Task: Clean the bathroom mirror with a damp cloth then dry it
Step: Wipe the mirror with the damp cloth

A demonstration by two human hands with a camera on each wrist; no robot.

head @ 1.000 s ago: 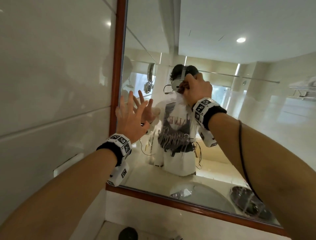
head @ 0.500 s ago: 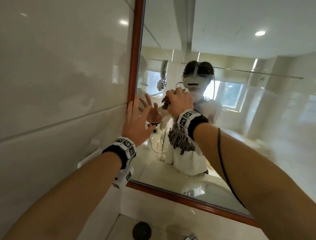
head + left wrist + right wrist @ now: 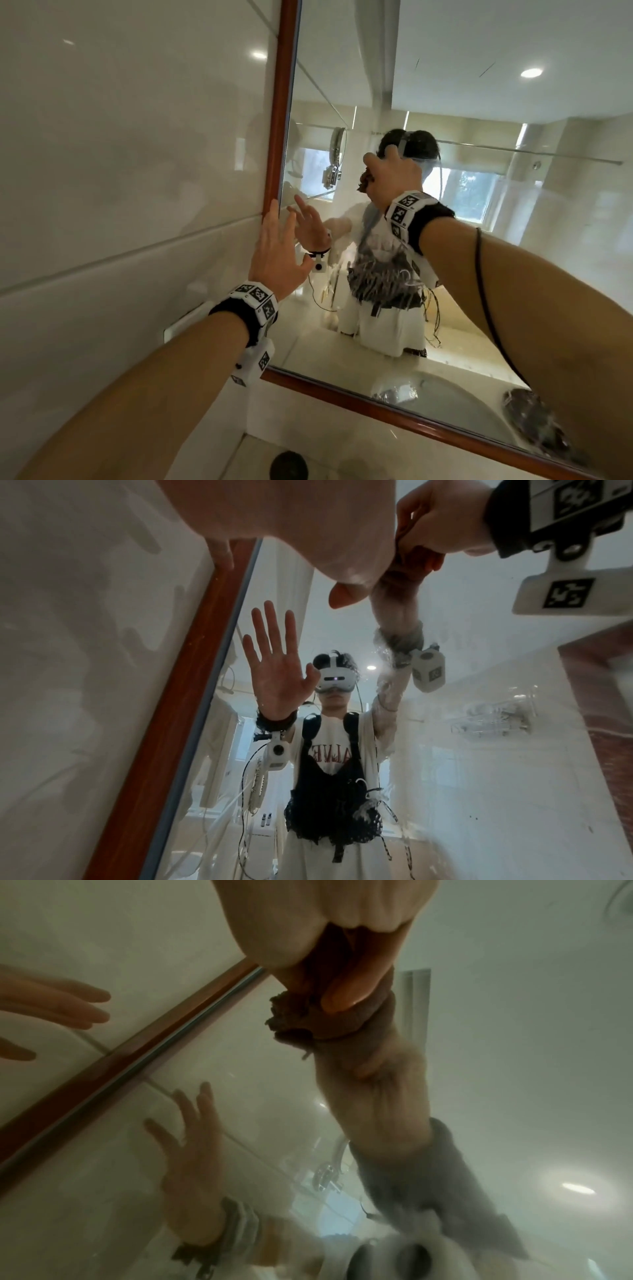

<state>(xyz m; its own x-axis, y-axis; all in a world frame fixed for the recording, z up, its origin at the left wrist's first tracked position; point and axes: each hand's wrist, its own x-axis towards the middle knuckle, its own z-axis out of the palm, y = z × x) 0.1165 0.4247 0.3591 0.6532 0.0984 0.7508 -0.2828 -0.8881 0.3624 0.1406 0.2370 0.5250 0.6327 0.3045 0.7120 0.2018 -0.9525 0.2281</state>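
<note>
The mirror (image 3: 445, 85) has a brown wooden frame (image 3: 279, 102) and fills the right of the head view. My right hand (image 3: 394, 178) grips a bunched brown cloth (image 3: 364, 180) and presses it on the glass at head height. In the right wrist view my fingers curl round the cloth (image 3: 308, 1010), which meets its own reflection. My left hand (image 3: 277, 246) is open with straight fingers, and its fingertips sit at the frame's left inner edge. In the left wrist view the cloth (image 3: 411, 558) shows under the right hand (image 3: 435, 520).
A glossy white tiled wall (image 3: 120, 171) runs left of the frame. Below the mirror lies a pale counter with a dark round object (image 3: 288, 466). The glass looks hazy and streaked right of the cloth (image 3: 496, 696). A basin shows only as a reflection.
My right hand has swept the cloth leftward and down towards the left hand, then back up and to the right. The left hand has stayed open at the frame's left edge.
</note>
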